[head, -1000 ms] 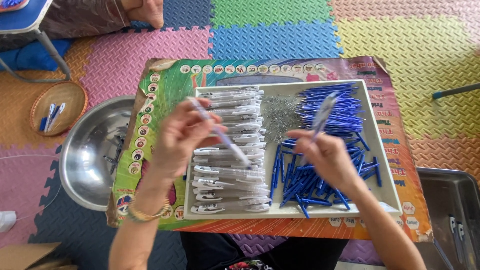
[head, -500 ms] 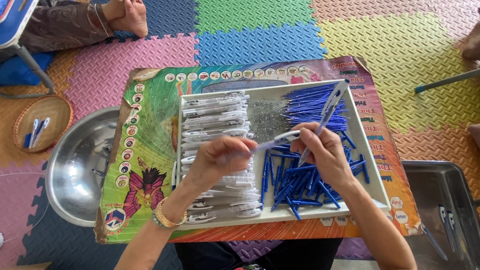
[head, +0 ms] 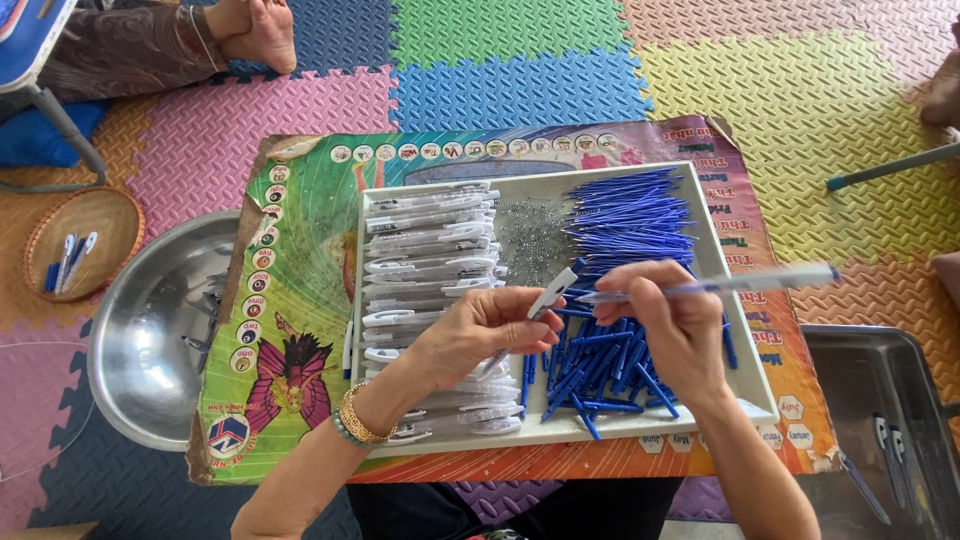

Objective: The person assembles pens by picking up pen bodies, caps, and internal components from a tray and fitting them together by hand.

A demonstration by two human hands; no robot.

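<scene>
We pinch white pen cap (head: 551, 294) in left hand (head: 478, 335), clear pen barrel (head: 740, 284) in right hand (head: 672, 318) over tray (head: 745, 360); keep both level, align, push straight.

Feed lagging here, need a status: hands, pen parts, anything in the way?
Left hand pinching white cap. Right hand gripping clear pen barrel, refill end toward cap. Both over white tray of blue refills. Nothing between them.

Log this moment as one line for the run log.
left hand: holds white pen cap | right hand: holds clear pen barrel | both over white tray
</scene>
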